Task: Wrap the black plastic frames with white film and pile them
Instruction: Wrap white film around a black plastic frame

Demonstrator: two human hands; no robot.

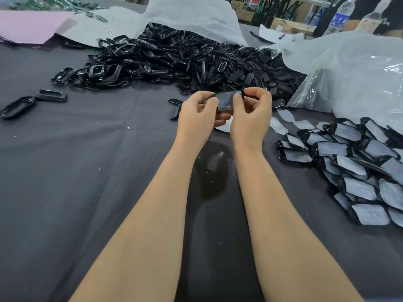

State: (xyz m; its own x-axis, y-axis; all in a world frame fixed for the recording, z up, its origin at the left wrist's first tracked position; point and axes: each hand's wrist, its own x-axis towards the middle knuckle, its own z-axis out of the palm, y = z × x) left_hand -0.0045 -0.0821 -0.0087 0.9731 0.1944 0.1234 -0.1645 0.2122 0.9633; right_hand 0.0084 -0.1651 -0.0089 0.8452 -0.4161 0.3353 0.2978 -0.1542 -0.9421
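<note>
Black plastic frame [228, 99], white film [224, 105] over it, held above tabletop [87, 171], long axis 9-to-3 o'clock. Left hand [200, 114] fingers [214, 101] pinch the 9 end, right hand [253, 114] the 3 end. Wrapped pile [353, 162] at 3 o'clock, nearer right hand.

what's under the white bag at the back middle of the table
Unwrapped black plastic frames spill out from under the white bag; how many more lie beneath it is hidden.
</note>
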